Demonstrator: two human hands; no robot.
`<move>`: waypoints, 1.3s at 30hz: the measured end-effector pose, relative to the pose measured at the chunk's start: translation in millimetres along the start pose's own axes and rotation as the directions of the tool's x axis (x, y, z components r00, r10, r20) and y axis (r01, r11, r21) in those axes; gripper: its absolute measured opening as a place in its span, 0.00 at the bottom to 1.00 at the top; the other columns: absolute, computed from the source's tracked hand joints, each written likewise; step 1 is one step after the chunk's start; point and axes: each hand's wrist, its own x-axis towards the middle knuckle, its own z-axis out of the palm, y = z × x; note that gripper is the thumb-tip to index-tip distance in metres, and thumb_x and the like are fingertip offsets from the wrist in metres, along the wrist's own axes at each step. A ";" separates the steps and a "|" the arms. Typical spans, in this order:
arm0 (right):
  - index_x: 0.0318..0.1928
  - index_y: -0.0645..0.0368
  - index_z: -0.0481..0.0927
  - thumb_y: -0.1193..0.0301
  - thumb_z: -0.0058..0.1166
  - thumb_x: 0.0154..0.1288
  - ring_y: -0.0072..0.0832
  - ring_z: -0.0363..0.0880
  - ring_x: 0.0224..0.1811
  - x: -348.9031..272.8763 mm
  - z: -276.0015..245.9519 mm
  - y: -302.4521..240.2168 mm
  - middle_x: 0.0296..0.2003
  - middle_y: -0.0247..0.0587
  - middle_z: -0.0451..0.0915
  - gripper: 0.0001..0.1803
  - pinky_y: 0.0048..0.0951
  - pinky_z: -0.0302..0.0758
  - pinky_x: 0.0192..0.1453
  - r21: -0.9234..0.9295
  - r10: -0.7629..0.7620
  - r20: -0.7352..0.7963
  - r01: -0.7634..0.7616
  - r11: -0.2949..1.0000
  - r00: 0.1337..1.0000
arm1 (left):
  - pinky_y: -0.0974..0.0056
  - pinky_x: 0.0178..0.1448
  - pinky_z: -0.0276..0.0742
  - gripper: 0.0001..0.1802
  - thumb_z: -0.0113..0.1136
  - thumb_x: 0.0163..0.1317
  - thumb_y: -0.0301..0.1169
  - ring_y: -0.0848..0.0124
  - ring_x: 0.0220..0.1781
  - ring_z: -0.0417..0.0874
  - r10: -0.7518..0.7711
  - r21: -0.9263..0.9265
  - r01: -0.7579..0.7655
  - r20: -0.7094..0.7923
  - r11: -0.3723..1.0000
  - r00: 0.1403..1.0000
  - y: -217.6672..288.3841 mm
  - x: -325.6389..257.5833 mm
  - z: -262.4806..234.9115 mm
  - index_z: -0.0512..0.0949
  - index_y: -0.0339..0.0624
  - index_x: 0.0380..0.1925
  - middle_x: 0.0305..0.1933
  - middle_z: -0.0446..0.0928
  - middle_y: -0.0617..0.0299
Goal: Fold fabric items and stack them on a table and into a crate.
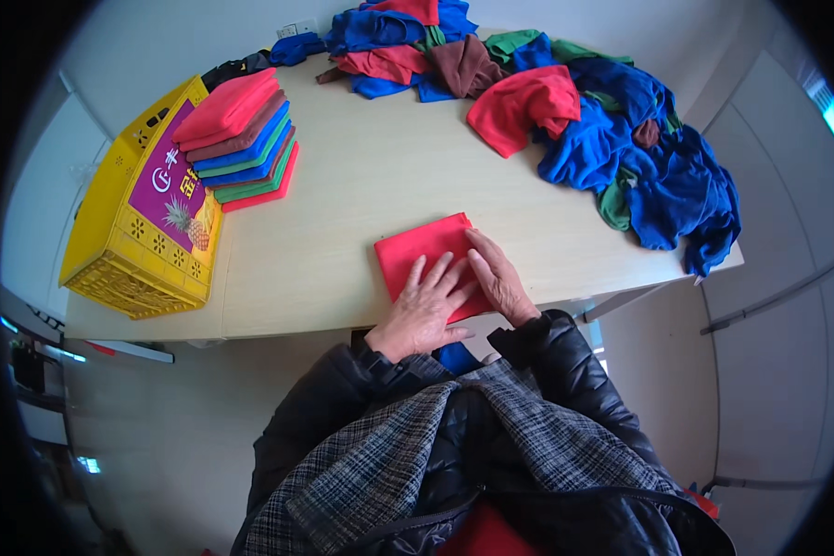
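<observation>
A red cloth (415, 243), folded into a flat square, lies at the near edge of the table. My left hand (423, 306) rests flat on top of it with the fingers spread. Along the cloth's right side lies my right hand (499, 278), its fingers stretched out and touching that edge. Neither hand grips anything. To the left is a stack of folded cloths (246, 148) in red, brown, blue and green, leaning a little beside the yellow crate. The cloth's near edge is partly hidden under my left hand.
A yellow plastic crate (162, 269) with a purple panel stands at the table's left end. Loose, crumpled blue, red, green and brown cloths (588, 139) are heaped along the far and right edges of the pale table (343, 167). A wall socket (296, 30) is behind.
</observation>
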 end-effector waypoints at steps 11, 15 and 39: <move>0.55 0.63 0.82 0.72 0.51 0.76 0.42 0.79 0.60 -30.8 -23.6 26.2 0.54 0.50 0.82 0.13 0.35 0.72 0.68 0.052 0.135 -0.207 -0.127 0.991 0.969 | 0.29 0.81 0.37 0.41 0.57 0.67 0.57 0.47 0.85 0.46 -0.213 0.012 0.213 -0.004 0.977 0.977 -23.2 12.3 14.8 0.62 0.57 0.77 0.83 0.52 0.53; 0.52 0.61 0.83 0.72 0.52 0.75 0.43 0.79 0.59 -30.3 -24.4 21.8 0.52 0.47 0.83 0.11 0.37 0.73 0.66 -0.114 0.027 -0.179 -0.048 0.992 0.983 | 0.29 0.81 0.37 0.41 0.53 0.69 0.59 0.47 0.85 0.45 -0.373 0.057 0.374 -0.036 0.926 0.927 -70.2 -14.8 3.9 0.60 0.57 0.78 0.84 0.51 0.53; 0.50 0.66 0.84 0.72 0.57 0.72 0.23 0.84 0.41 48.7 -122.9 59.8 0.38 0.38 0.87 0.12 0.27 0.80 0.51 0.134 0.341 0.041 -0.344 0.929 0.939 | 0.30 0.80 0.41 0.39 0.60 0.67 0.48 0.47 0.84 0.50 -0.631 0.182 0.708 -0.341 0.682 0.697 -179.0 -74.8 -17.4 0.62 0.49 0.76 0.81 0.58 0.50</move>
